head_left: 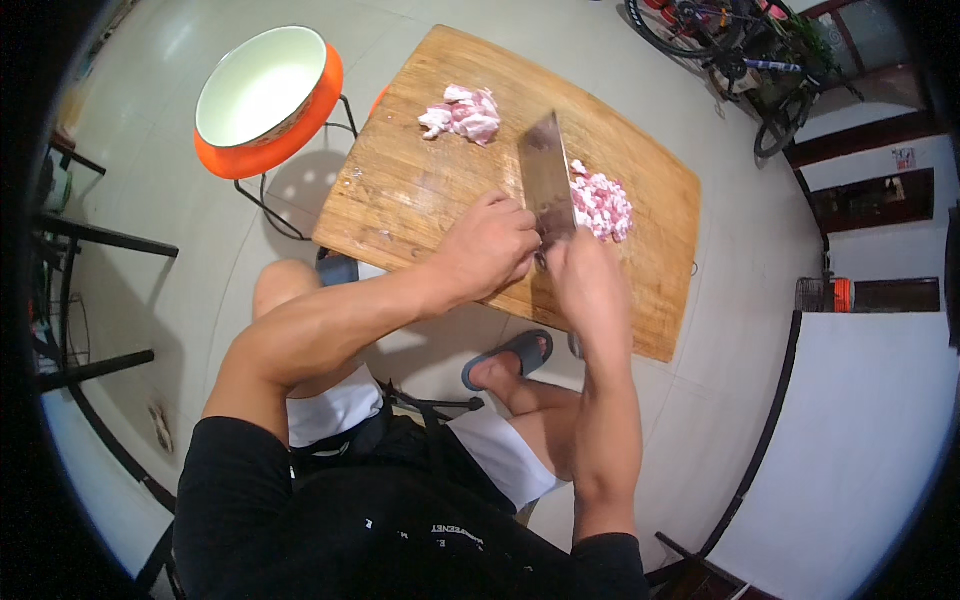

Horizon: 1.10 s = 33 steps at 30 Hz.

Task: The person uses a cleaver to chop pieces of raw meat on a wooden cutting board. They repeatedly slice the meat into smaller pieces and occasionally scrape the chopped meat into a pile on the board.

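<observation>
My right hand (585, 275) is wrapped round the handle of a cleaver (546, 172), whose broad metal blade stands over the wooden cutting board (400, 195). Close to the blade's left side, my left hand (490, 240) rests on the board with its fingers curled under. Whatever lies beneath those fingers is hidden. A pile of small diced pink and white meat (602, 208) lies just right of the blade. Larger pieces of pale, fatty meat (462, 116) sit at the board's far left.
Left of the board, a white enamel basin (258, 90) stands on an orange stool (333, 82) with thin dark legs. My legs are below the board's near edge, one foot in a grey slipper (530, 348). A bicycle (735, 65) stands at the far right.
</observation>
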Tool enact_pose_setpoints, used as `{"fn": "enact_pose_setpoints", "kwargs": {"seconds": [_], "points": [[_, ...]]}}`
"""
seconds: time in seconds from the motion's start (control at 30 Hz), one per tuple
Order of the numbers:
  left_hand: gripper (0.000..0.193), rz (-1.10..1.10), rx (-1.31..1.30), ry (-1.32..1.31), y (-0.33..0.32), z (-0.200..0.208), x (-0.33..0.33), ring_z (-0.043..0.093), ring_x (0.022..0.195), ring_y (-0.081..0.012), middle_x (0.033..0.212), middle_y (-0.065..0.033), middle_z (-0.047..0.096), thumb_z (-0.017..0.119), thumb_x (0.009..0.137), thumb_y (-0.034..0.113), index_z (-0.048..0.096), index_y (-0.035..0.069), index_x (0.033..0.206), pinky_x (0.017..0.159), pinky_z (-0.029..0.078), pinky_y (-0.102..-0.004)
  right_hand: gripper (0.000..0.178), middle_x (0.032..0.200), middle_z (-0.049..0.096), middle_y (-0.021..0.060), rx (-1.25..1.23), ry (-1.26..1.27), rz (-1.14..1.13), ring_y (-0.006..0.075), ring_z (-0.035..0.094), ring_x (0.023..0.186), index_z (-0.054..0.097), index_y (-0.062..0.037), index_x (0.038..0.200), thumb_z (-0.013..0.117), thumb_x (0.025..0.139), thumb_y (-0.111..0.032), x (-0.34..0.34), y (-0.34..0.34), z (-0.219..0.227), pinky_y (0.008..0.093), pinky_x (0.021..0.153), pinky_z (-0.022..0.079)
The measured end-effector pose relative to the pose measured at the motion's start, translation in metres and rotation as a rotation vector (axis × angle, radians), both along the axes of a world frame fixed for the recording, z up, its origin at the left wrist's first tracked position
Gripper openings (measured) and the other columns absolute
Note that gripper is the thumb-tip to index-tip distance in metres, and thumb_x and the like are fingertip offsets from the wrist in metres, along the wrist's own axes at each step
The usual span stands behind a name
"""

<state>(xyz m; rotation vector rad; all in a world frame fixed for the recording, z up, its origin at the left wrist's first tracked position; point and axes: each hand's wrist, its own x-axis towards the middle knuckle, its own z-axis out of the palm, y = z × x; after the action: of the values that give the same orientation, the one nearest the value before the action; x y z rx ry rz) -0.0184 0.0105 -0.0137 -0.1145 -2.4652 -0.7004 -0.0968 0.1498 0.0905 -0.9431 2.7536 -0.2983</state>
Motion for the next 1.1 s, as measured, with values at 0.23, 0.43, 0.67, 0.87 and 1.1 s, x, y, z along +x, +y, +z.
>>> {"fn": "enact_pose_setpoints", "kwargs": {"seconds": [0.23,0.43,0.67,0.87,1.1], "points": [[0.009,0.115,-0.057,0.021,-0.014,0.009,0.003,0.065,0.097,-0.0292,0.087,-0.0092,0.064,0.079,0.081,0.013,0.073,0.007,0.081,0.102,0.050,-0.0466,0.032,0.095,0.070,0.0387,-0.094,0.005,0.030,0.0575,0.070,0.095,0.068,0.0094,0.100,0.058,0.102,-0.021,-0.014,0.008,-0.012,0.0636,0.085,0.054],[0.008,0.077,0.029,-0.004,-0.021,0.004,0.005,0.065,0.100,-0.0294,0.089,-0.0075,0.065,0.082,0.085,0.014,0.077,0.008,0.088,0.102,0.049,-0.0476,0.034,0.089,0.071,0.0369,-0.118,-0.153,-0.067,0.0553,0.071,0.090,0.067,0.0096,0.102,0.060,0.103,-0.023,-0.030,0.024,-0.026,0.0620,0.080,0.056],[0.010,0.044,0.088,-0.006,-0.026,0.003,0.001,0.066,0.099,-0.0301,0.093,-0.0073,0.068,0.083,0.086,0.015,0.077,0.008,0.088,0.095,0.050,-0.0455,0.030,0.086,0.071,0.0334,-0.317,-0.129,-0.070,0.0541,0.070,0.086,0.069,0.0067,0.101,0.060,0.102,-0.022,-0.036,0.022,-0.028,0.0583,0.077,0.055],[0.012,0.118,0.090,0.001,-0.021,0.001,0.003,0.064,0.096,-0.0319,0.091,-0.0083,0.066,0.084,0.085,0.015,0.076,0.006,0.088,0.089,0.052,-0.0461,0.028,0.087,0.071,0.0335,-0.139,0.004,0.005,0.0543,0.070,0.087,0.071,0.0045,0.102,0.061,0.103,-0.022,0.003,0.030,0.005,0.0618,0.080,0.054],[0.010,0.112,0.103,-0.042,-0.019,0.002,0.001,0.065,0.096,-0.0325,0.091,-0.0101,0.065,0.083,0.084,0.013,0.077,0.004,0.085,0.086,0.054,-0.0469,0.026,0.083,0.071,0.0337,-0.048,0.034,0.025,0.0551,0.071,0.082,0.069,0.0030,0.100,0.061,0.104,-0.021,0.021,0.039,0.016,0.0634,0.078,0.055]]}}
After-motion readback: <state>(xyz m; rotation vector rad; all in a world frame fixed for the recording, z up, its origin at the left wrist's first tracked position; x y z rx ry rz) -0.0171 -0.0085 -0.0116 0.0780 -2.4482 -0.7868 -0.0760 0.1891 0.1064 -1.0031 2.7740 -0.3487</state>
